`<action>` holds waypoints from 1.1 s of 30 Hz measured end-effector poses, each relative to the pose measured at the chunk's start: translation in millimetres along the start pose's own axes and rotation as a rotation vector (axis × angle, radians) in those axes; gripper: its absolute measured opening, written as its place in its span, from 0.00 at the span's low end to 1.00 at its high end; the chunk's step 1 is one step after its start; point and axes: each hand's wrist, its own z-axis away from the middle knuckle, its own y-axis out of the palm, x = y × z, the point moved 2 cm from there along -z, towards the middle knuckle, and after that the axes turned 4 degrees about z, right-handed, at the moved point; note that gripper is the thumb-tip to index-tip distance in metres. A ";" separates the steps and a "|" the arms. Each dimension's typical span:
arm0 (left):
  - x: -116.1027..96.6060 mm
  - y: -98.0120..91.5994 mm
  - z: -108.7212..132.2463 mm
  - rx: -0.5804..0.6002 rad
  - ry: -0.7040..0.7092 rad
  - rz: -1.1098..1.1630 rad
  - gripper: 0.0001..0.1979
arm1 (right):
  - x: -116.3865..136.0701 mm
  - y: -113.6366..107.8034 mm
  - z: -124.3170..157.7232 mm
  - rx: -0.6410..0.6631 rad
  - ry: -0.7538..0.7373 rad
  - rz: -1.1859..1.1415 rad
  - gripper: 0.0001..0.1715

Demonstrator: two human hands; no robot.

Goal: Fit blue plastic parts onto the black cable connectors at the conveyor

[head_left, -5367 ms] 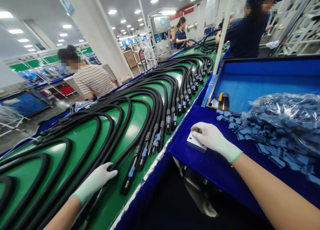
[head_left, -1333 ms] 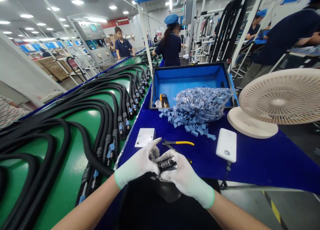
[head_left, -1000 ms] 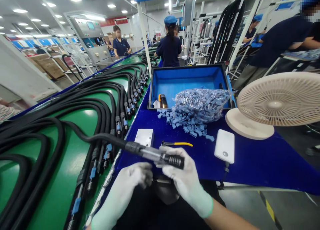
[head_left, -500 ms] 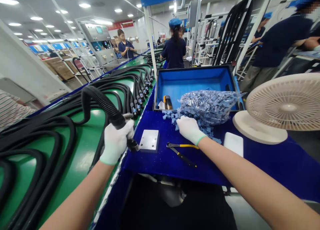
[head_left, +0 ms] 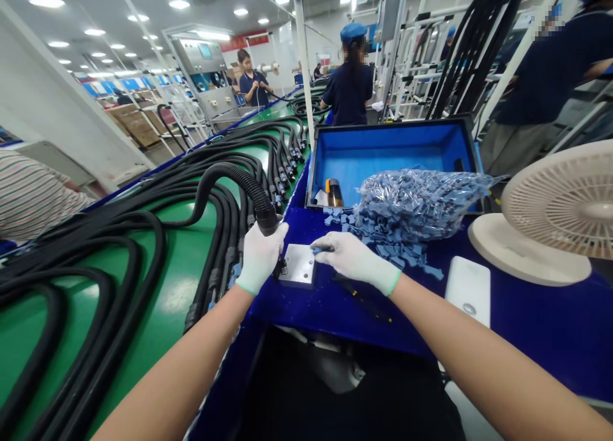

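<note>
My gloved left hand [head_left: 261, 253] is wrapped round the end of a black corrugated hose [head_left: 239, 176]. The hose's connector end points down at the left edge of a metal block [head_left: 297, 267] with holes in it. My gloved right hand [head_left: 347, 254] pinches a small blue plastic clip [head_left: 317, 251] over the block's right side. Behind that hand, many loose blue clips [head_left: 402, 253] spill from a clear plastic bag [head_left: 419, 201]. Pliers [head_left: 366, 297] with dark jaws lie under and in front of my right hand, partly hidden by it.
Many black hoses [head_left: 105, 246] lie along the green conveyor [head_left: 177, 300] on the left. A blue bin [head_left: 393, 134] stands at the back of the blue table [head_left: 531, 332]. To the right are a white fan [head_left: 560, 198] and a white box-like object [head_left: 469, 291]. Co-workers stand further off.
My right hand has come left from the pile to the metal block, now with a blue clip. My left hand has brought the hose end right, to the block. The view has shifted slightly.
</note>
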 end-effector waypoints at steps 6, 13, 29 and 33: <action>1.9 -4.8 -7.8 0.109 0.031 0.023 0.17 | 33.9 36.7 -25.5 -0.001 -0.006 -0.423 0.09; 3.0 -3.2 -7.1 0.140 0.016 0.063 0.18 | 27.1 57.9 -47.5 0.097 0.045 -0.429 0.17; 41.7 -281.4 142.2 -0.289 -0.439 -0.838 0.37 | 28.0 58.0 -40.4 0.161 0.031 -0.309 0.12; 56.5 -303.8 197.1 -0.085 -0.506 -0.844 0.27 | 29.2 64.8 -41.1 0.137 0.035 -0.230 0.13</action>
